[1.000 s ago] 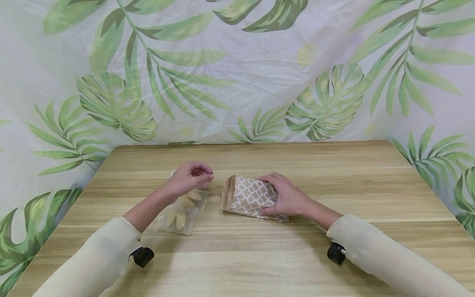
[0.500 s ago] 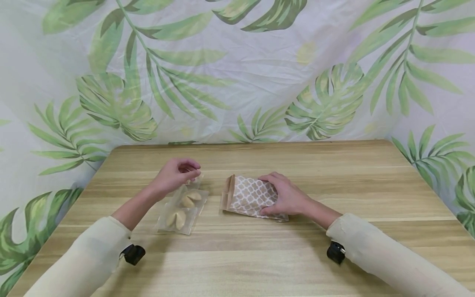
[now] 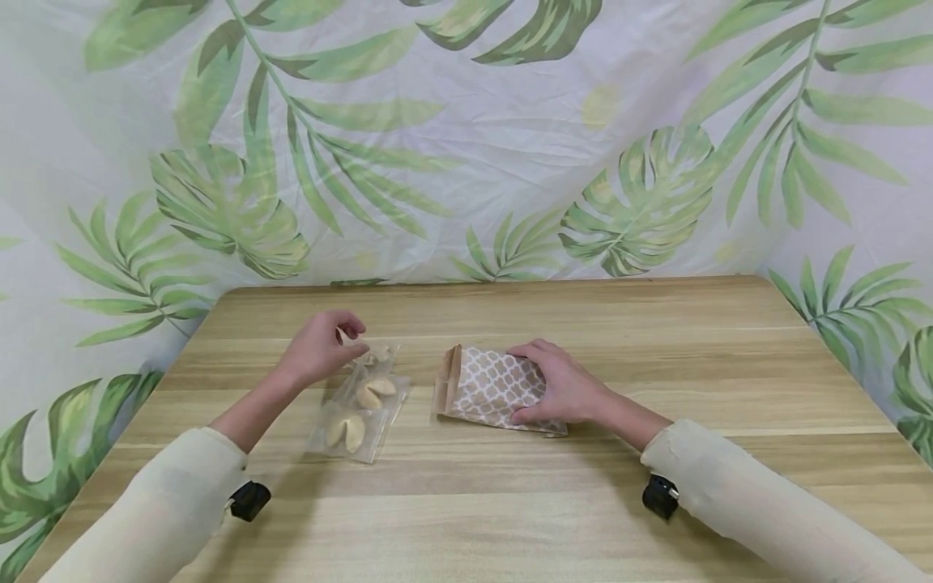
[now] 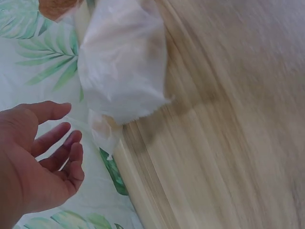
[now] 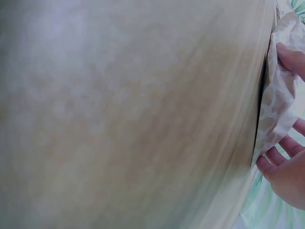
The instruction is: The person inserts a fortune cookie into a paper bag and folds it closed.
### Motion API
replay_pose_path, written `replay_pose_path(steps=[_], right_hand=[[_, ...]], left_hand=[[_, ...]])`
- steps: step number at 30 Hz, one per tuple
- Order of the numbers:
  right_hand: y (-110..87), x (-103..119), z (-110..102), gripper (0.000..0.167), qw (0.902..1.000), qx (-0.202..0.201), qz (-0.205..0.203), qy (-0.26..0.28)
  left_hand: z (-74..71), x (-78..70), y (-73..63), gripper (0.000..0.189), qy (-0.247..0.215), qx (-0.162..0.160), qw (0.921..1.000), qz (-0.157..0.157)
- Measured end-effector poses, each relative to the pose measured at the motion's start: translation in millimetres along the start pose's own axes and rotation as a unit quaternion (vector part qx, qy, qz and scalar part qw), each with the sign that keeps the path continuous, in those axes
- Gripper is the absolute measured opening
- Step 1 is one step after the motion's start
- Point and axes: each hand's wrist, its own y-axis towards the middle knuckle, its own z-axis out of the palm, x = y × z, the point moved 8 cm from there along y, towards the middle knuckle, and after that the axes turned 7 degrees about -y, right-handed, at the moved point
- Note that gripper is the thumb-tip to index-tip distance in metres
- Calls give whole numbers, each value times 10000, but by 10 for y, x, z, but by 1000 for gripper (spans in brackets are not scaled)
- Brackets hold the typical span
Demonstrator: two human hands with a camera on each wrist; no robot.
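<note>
My left hand (image 3: 317, 348) hovers at the left of the table, its fingers loosely bent with nothing between them, as the left wrist view confirms. Close beside its fingertips lie fortune cookies in clear wrappers: a front cookie (image 3: 346, 431), a middle cookie (image 3: 375, 392) and a farther one (image 3: 377, 354) partly overlapped by the hand. In the left wrist view a wrapper (image 4: 125, 62) appears large and pale. My right hand (image 3: 563, 387) grips a tan paper bag (image 3: 487, 380) with a white lattice pattern, thumb and fingers at opposite edges. The bag lies flat, its mouth facing left.
The light wooden table (image 3: 510, 518) ends at a back edge against a leaf-print cloth (image 3: 437, 178). A black wrist camera (image 3: 250, 501) hangs under the left sleeve, and another black camera (image 3: 660, 496) under the right.
My left hand has drawn left, away from the paper bag, uncovering more of the wrapped fortune cookies beneath it. The right hand and the bag have stayed in place.
</note>
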Motion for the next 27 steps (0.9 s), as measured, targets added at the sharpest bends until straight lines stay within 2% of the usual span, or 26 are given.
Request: replay_pose_path(steps=[6,12,20,27], right_hand=[[5,-4,4,94,10000,-6,-39,-12],[6,-12,1,94,10000,-28,-33,-3],[8,-22,1,94,10000,-7,-5,-20],[9,-28,8,94,10000,0,1,-29]], left_hand=[[20,77,-16,34,513,211,9982,-240],[50,91,-1,38,794,246,9961,-281],[74,148,39,32,811,219,9964,-152],[79,157,68,28,783,125,9967,178]])
